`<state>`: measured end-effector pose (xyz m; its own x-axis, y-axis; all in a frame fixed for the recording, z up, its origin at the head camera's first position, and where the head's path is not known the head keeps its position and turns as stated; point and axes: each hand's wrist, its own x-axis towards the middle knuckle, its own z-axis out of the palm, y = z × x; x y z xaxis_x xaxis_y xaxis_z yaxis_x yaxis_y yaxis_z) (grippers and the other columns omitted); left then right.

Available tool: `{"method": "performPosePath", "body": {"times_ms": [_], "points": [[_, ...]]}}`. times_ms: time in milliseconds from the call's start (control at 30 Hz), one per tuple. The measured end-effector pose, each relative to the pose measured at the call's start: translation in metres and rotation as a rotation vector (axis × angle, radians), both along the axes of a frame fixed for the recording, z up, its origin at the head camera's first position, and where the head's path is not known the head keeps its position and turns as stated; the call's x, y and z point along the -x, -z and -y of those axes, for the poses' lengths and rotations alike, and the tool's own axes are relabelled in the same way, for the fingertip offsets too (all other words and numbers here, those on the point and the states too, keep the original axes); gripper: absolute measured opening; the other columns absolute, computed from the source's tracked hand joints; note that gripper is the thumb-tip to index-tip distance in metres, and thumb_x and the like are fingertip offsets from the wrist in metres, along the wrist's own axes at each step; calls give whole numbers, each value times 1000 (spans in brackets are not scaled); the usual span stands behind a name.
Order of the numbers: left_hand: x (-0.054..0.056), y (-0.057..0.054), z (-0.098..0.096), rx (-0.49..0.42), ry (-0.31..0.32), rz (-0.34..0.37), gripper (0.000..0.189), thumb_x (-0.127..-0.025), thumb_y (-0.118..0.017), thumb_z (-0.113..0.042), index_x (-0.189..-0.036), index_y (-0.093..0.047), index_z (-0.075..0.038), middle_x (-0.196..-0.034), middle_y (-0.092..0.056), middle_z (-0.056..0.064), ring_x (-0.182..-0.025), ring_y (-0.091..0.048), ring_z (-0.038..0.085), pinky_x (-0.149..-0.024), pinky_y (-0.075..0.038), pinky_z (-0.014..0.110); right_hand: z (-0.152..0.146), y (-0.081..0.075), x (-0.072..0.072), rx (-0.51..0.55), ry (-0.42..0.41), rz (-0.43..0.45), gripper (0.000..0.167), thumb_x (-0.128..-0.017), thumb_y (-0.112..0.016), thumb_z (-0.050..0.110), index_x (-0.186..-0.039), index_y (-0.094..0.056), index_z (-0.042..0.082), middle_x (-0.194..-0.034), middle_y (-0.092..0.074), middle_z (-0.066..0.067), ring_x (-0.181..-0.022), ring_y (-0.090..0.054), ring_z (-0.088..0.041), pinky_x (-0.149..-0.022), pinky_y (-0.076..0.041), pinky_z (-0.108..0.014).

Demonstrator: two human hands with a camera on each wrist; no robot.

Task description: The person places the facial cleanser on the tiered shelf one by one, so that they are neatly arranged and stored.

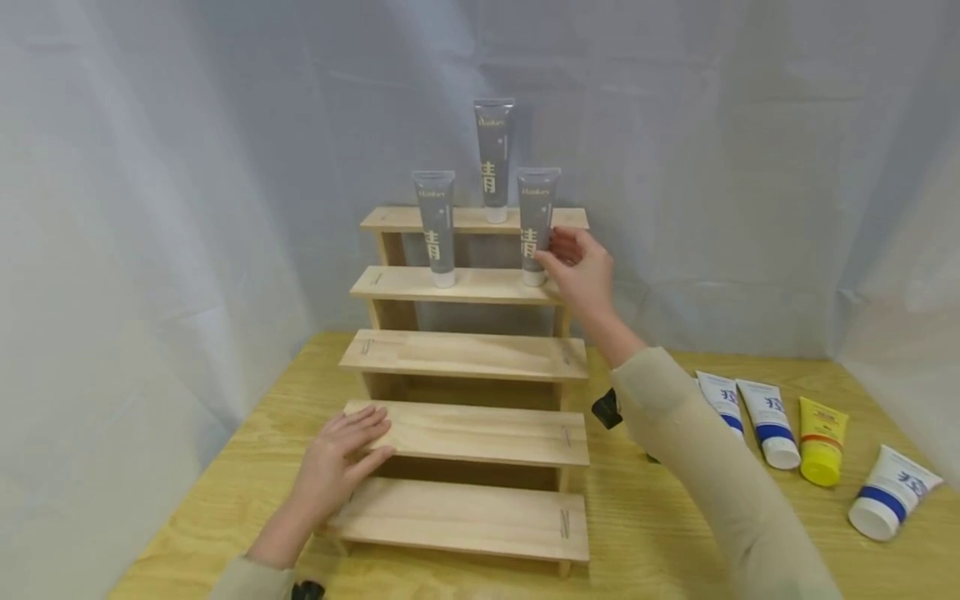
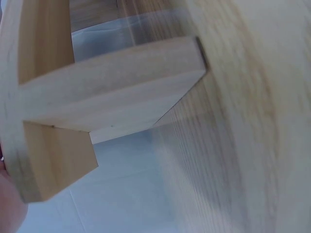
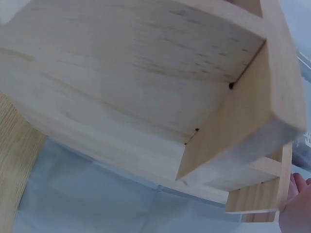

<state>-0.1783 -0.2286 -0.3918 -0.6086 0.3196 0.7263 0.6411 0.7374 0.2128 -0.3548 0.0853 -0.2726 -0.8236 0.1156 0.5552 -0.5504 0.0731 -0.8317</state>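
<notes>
Pale, creased sheets (image 1: pixel 712 167) are hanging behind and along both sides — soft light is catching their folds — enclosing a wood-grained table (image 1: pixel 232 475).

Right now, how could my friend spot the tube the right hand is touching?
Find the wooden step stand. On its second shelf from the top, look toward the right end. That grey tube is the only one with the right hand on it.
</notes>
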Motion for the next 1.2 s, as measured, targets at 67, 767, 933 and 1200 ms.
{"method": "performPosePath", "body": {"times_ms": [67, 767, 933, 1200], "points": [[0, 0, 0, 1, 0, 2, 38, -73, -69, -31, -94, -67, 0, -106, -61, 13, -101, -55, 30, -93, -33, 48, -13, 33, 46, -12, -13, -39, 43, -70, -76, 17, -109, -59, 9, -103, -62, -8, -93, -59, -18, -81, -47, -25], [-1, -1, 0, 0, -4, 14, 36, -72, -70, -28, -95, -67, 0, -107, -61, 12, -102, -55, 30, -89, -34, 53, -101, 136, 45, -243, 43, -76, 44, -72, -74, 23, -113, -59, 17, -109, -60, -1, -100, -56, -14, -80, -47, -23], [-1, -1, 0, -3, -5, 19, 36, -72, -70, -28, -95, -67, 0, -107, -61, 12, -102, -55, 30, -89, -34, 54, -124, 168, 46, -336, 88, -75, 45, -73, -73, 28, -115, -57, 22, -111, -59, 3, -100, -56, -13, -80, -47, -26], [-1, -1, 0, -2, -4, 17, 37, -73, -69, -30, -95, -67, 0, -107, -61, 13, -101, -55, 31, -88, -34, 54, -122, 126, -44, -350, 13, 69, 41, -77, -69, 27, -113, -58, 9, -110, -59, -10, -101, -55, -23, -84, -45, -28]]}}
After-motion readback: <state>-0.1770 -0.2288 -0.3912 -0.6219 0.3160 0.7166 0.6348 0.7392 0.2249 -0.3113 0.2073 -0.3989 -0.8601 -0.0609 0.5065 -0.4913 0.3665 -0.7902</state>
